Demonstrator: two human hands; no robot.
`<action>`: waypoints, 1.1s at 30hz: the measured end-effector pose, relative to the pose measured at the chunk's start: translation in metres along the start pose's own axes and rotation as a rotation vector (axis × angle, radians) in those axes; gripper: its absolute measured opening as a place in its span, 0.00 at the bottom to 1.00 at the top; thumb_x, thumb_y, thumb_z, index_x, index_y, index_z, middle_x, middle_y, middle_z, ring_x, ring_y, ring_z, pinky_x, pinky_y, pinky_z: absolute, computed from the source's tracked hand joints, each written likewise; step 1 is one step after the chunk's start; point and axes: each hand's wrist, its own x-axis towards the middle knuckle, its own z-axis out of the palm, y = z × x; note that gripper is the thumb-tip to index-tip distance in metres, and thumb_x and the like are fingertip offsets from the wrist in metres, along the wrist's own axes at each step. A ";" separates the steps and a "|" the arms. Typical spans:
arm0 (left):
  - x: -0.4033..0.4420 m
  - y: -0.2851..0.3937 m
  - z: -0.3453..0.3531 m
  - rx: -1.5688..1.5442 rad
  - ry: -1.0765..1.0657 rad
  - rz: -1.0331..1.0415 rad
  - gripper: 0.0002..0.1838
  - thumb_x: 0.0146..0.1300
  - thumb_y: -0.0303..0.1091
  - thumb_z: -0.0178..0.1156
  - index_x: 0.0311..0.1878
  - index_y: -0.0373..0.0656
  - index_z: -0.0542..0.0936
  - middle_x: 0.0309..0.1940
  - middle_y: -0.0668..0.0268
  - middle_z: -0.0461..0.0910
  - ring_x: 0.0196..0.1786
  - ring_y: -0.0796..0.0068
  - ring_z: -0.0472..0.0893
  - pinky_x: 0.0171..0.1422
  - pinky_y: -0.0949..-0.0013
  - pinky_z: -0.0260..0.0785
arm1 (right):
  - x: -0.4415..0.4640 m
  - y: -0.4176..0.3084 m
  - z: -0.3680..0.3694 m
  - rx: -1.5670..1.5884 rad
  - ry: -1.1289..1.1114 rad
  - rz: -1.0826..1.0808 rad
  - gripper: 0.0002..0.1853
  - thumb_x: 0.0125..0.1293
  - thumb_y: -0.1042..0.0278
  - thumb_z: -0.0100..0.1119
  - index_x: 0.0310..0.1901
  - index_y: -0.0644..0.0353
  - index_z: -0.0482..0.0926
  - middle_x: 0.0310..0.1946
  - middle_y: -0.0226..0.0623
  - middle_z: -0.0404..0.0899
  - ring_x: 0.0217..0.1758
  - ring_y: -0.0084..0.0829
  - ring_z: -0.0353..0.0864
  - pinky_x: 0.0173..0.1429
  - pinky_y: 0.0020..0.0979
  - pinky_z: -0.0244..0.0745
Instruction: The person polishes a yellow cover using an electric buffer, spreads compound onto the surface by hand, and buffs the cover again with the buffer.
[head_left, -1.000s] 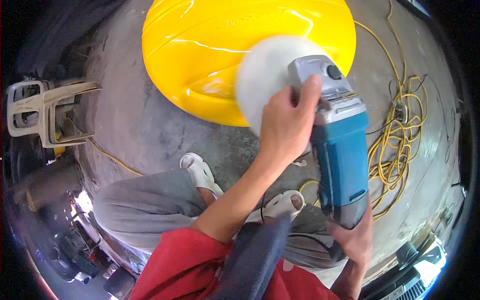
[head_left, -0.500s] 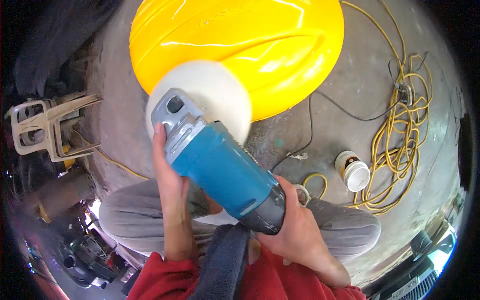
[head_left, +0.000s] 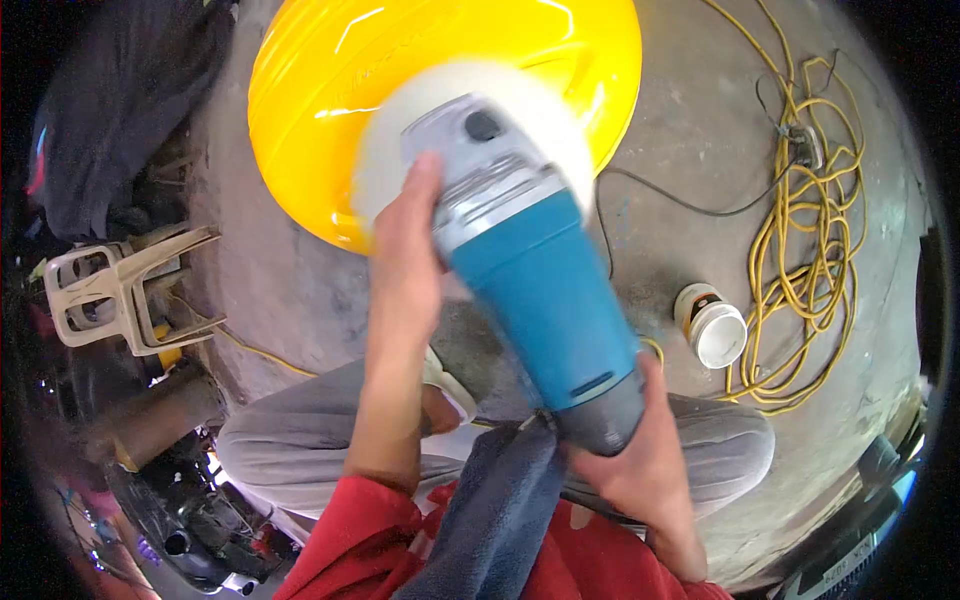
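A power polisher [head_left: 550, 290], coiled cable [head_left: 806, 290] and concrete floor [head_left: 690, 240] suggest a workshop.

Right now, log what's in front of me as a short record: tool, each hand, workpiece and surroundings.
tool: blue power polisher with a round white pad
left hand: gripping the grey metal head
right hand: gripping the dark rear end
workpiece: glossy yellow panel, partly hidden behind the pad
pad contact: cannot tell from this view
floor, right: tangled yellow cable; white tub
left side: beige plastic chair
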 end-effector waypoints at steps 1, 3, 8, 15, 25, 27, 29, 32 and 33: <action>-0.004 -0.007 -0.016 -0.002 0.046 0.013 0.27 0.72 0.51 0.49 0.62 0.37 0.72 0.56 0.56 0.78 0.58 0.67 0.78 0.64 0.63 0.69 | -0.001 0.000 0.006 -0.041 -0.046 -0.009 0.51 0.44 0.69 0.74 0.68 0.65 0.53 0.49 0.58 0.76 0.56 0.53 0.78 0.61 0.41 0.70; -0.020 -0.019 -0.045 -0.043 0.185 -0.006 0.27 0.72 0.52 0.49 0.62 0.38 0.72 0.54 0.56 0.79 0.54 0.65 0.81 0.62 0.61 0.72 | 0.000 -0.002 0.017 -0.038 -0.145 0.019 0.51 0.44 0.69 0.74 0.68 0.63 0.52 0.48 0.61 0.77 0.54 0.58 0.78 0.60 0.44 0.71; -0.056 -0.018 -0.081 -0.279 0.255 -0.101 0.27 0.73 0.51 0.48 0.62 0.36 0.72 0.52 0.56 0.80 0.52 0.68 0.81 0.58 0.65 0.73 | 0.010 -0.002 0.038 -0.132 -0.424 0.053 0.51 0.47 0.68 0.70 0.70 0.57 0.47 0.45 0.67 0.78 0.48 0.66 0.78 0.55 0.52 0.74; -0.037 0.004 -0.026 -0.085 0.143 -0.073 0.28 0.71 0.52 0.49 0.63 0.39 0.72 0.53 0.56 0.80 0.53 0.64 0.81 0.61 0.60 0.73 | 0.000 0.005 0.006 0.006 -0.283 0.052 0.52 0.46 0.68 0.72 0.70 0.62 0.48 0.48 0.65 0.77 0.53 0.62 0.78 0.59 0.46 0.72; -0.002 0.026 0.036 0.154 0.071 -0.011 0.31 0.69 0.58 0.50 0.48 0.34 0.81 0.34 0.62 0.81 0.33 0.74 0.79 0.36 0.71 0.70 | -0.001 0.004 -0.029 0.168 -0.157 -0.020 0.56 0.45 0.58 0.79 0.68 0.70 0.51 0.56 0.58 0.71 0.62 0.46 0.73 0.65 0.38 0.66; -0.020 0.024 0.018 0.076 0.156 -0.011 0.31 0.69 0.58 0.50 0.51 0.34 0.80 0.36 0.61 0.83 0.35 0.73 0.81 0.37 0.71 0.72 | -0.003 0.004 -0.024 0.135 -0.258 0.004 0.57 0.45 0.55 0.79 0.68 0.72 0.51 0.55 0.60 0.72 0.62 0.47 0.74 0.65 0.39 0.67; -0.029 0.025 -0.004 0.002 0.058 -0.106 0.31 0.68 0.55 0.54 0.64 0.40 0.72 0.58 0.57 0.77 0.59 0.66 0.77 0.64 0.62 0.68 | -0.001 0.006 -0.023 0.125 -0.289 0.003 0.57 0.45 0.55 0.80 0.68 0.72 0.51 0.56 0.60 0.72 0.61 0.48 0.74 0.65 0.39 0.68; -0.017 0.025 0.008 0.037 0.051 -0.099 0.31 0.68 0.55 0.53 0.64 0.40 0.72 0.56 0.58 0.78 0.57 0.67 0.79 0.63 0.63 0.69 | 0.000 0.001 -0.033 0.073 -0.261 -0.011 0.56 0.45 0.55 0.80 0.68 0.72 0.52 0.55 0.58 0.73 0.60 0.46 0.75 0.64 0.39 0.69; -0.011 0.026 0.016 0.046 0.049 -0.097 0.30 0.69 0.55 0.53 0.63 0.40 0.72 0.56 0.58 0.79 0.57 0.67 0.79 0.62 0.63 0.70 | 0.003 -0.001 -0.040 0.040 -0.202 -0.030 0.55 0.45 0.56 0.80 0.67 0.72 0.53 0.54 0.56 0.74 0.58 0.43 0.76 0.63 0.38 0.70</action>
